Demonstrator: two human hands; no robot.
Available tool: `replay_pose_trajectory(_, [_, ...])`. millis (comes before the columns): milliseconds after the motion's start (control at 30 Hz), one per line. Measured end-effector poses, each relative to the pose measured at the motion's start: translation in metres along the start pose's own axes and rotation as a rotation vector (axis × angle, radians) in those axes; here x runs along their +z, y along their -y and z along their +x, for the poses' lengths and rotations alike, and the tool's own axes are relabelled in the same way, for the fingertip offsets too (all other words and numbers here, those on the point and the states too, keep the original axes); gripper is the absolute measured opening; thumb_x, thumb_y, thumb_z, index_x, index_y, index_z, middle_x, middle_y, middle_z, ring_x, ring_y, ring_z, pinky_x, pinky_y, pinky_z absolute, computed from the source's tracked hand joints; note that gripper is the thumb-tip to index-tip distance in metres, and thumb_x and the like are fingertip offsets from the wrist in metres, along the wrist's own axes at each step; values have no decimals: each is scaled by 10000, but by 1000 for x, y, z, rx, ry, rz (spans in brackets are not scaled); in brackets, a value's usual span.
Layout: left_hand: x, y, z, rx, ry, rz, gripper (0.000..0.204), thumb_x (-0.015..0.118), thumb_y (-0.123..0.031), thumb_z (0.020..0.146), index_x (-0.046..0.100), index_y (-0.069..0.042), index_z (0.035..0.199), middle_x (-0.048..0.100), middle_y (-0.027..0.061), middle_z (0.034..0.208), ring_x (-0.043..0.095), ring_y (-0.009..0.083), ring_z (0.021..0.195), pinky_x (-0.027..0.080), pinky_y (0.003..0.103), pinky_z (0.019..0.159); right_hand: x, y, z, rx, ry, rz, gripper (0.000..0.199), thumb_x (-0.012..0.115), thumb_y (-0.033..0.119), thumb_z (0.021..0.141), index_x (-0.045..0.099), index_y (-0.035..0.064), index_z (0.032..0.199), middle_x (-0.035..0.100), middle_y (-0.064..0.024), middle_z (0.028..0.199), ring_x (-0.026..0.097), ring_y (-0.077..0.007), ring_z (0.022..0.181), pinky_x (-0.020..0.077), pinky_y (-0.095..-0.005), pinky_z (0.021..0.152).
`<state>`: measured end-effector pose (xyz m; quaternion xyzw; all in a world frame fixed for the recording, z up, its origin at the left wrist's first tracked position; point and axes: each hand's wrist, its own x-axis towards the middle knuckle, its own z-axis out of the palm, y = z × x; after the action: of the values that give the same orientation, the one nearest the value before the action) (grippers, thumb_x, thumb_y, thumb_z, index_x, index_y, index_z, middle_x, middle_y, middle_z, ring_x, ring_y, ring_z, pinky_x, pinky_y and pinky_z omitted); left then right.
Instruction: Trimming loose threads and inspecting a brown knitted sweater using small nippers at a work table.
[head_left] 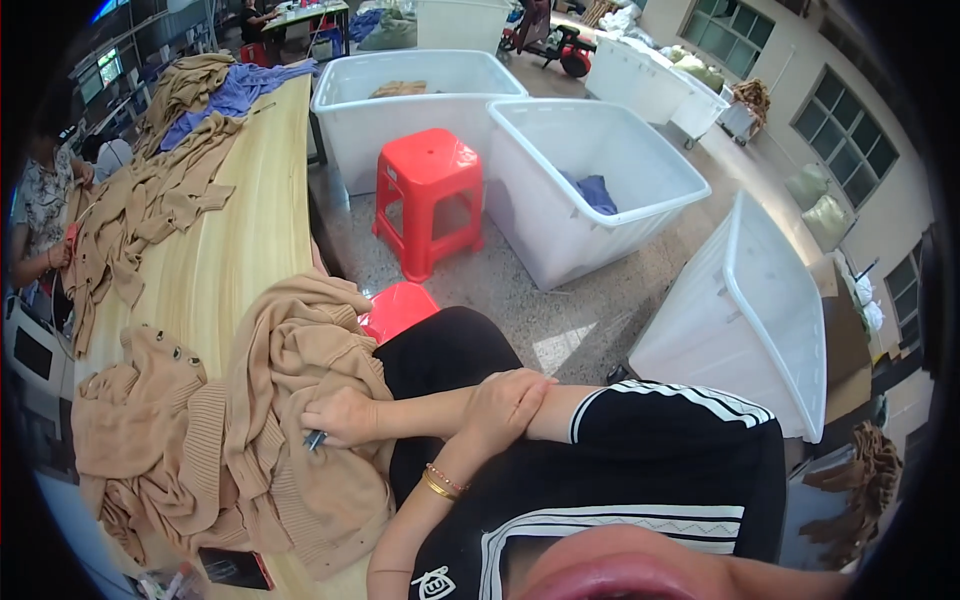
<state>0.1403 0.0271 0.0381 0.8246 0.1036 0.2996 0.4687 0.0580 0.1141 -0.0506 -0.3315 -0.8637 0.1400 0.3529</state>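
My right hand [345, 416] is closed around small thread snips [315, 439], whose bluish-grey end shows below the fingers; the rest is hidden. The hand rests on a tan knit sweater [290, 345] bunched at the table's edge and hanging toward my lap. Across my right forearm lies my left hand [505, 405], its fingers stretched out and close together, with bracelets at the wrist. Beside the sweater, another tan knit garment [140, 415] with a ribbed band and dark buttons is heaped on the wood-grain table [255, 190].
A phone [235, 568] lies at the table's near edge. Two red stools [430, 190] [400, 308] stand beside the table. White plastic bins [590, 190] line the right, one holding blue cloth. A co-worker [45, 215] handles tan knitwear across the table.
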Motion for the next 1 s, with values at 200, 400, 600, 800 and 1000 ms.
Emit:
replay_pose_trajectory(200, [-6, -3, -19, 183, -68, -76, 327, 406, -230, 948, 664, -44, 1020, 668, 135, 1015, 619, 299, 967, 454, 402, 857, -10, -1, 1, -59, -126, -161, 202, 650, 258, 730, 561, 121, 849, 576, -49, 739, 618, -248, 694, 481, -375, 558])
replay_pose_trajectory(400, [-9, 1, -42, 264, -157, -172, 302, 409, -179, 952, 649, -16, 1038, 667, 137, 1049, 612, 288, 1028, 443, 387, 933, -7, 3, 7, -29, -108, -145, 148, 632, 245, 771, 570, 133, 846, 583, -59, 712, 616, -255, 678, 483, -373, 555])
replay_pose_trajectory(600, [19, 12, -47, 286, -106, -225, 276, 468, -215, 916, 648, -6, 898, 661, 151, 932, 619, 328, 876, 478, 411, 784, -5, -3, -5, 56, 62, -184, 207, 667, 187, 692, 601, 84, 858, 613, -129, 812, 619, -319, 760, 489, -414, 638])
replay_pose_trajectory(800, [41, 33, -47, 379, -339, -413, 293, 491, -190, 945, 626, -17, 750, 633, 150, 748, 609, 327, 717, 499, 383, 676, -24, 7, 5, -32, -64, -200, 108, 627, 145, 815, 629, 81, 903, 638, -134, 795, 631, -309, 724, 484, -387, 626])
replay_pose_trajectory(1000, [-13, 26, -61, 312, -375, -198, 271, 525, -215, 912, 632, -42, 732, 642, 119, 758, 618, 297, 736, 494, 386, 697, -14, 7, 12, -98, -53, -154, 87, 631, 171, 844, 621, 92, 879, 638, -118, 783, 628, -300, 691, 476, -366, 583])
